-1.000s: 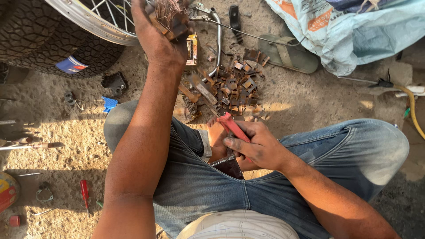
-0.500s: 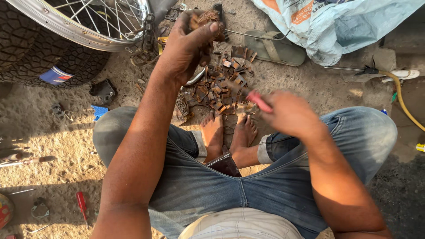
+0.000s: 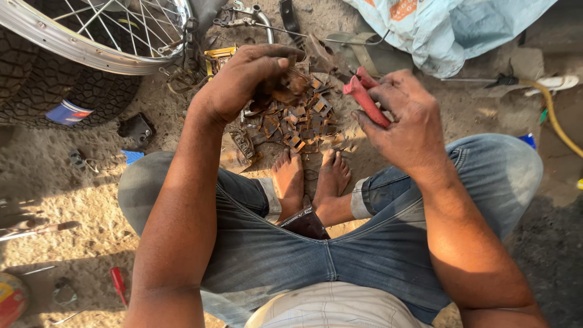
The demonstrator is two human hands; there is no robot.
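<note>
I squat barefoot on sandy ground in blue jeans. My left hand [image 3: 243,79] is closed around a rusty metal part [image 3: 285,88], held just above a pile of rusty metal scraps [image 3: 297,118] in front of my feet. My right hand [image 3: 404,118] grips red-handled pliers [image 3: 364,97], their handles pointing up and left toward the left hand. The two hands are close together but apart.
A spoked wheel rim [image 3: 103,51] lies over a black tyre [image 3: 61,91] at upper left. A light blue cloth [image 3: 449,30] and a sandal [image 3: 358,51] lie at top right, a yellow hose [image 3: 555,115] at right. A red screwdriver [image 3: 118,284] lies at lower left.
My left hand has come back down from the far side of the pile with the rusty part. My right hand has risen from my lap with the pliers toward it.
</note>
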